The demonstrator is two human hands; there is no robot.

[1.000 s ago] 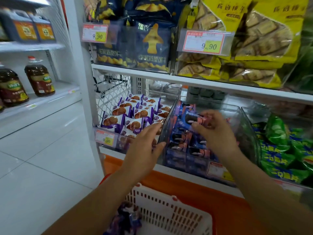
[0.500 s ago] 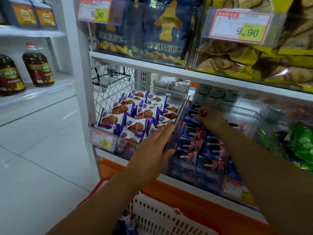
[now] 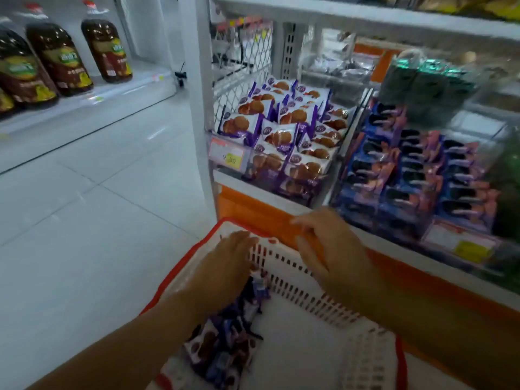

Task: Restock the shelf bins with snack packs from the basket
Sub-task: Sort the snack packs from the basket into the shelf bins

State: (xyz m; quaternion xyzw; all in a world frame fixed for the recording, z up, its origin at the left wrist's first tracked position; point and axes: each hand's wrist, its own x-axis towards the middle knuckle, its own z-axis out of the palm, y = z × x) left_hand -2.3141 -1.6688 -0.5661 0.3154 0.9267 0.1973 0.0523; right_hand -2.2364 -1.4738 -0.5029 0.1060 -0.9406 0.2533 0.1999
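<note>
Presently, head view: my left hand (image 3: pixel 233 260) is inside the basket (image 3: pixel 371 361), fingers straight, holding nothing, just over the snack packs (image 3: pixel 225 342) heaped at its left side. My right hand (image 3: pixel 332 249) hovers over its far side, fingers loosely bent, empty. The shelf bins (image 3: pixel 342 153) beyond it stand stocked with purple and blue packs

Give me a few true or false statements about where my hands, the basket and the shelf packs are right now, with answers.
1. The left hand and the right hand are both over the basket. True.
2. The right hand holds a blue pack. False: it holds nothing.
3. The basket is empty. False: snack packs lie in it.
4. On the shelf, the purple-and-white packs sit left of the blue packs. True.
</note>
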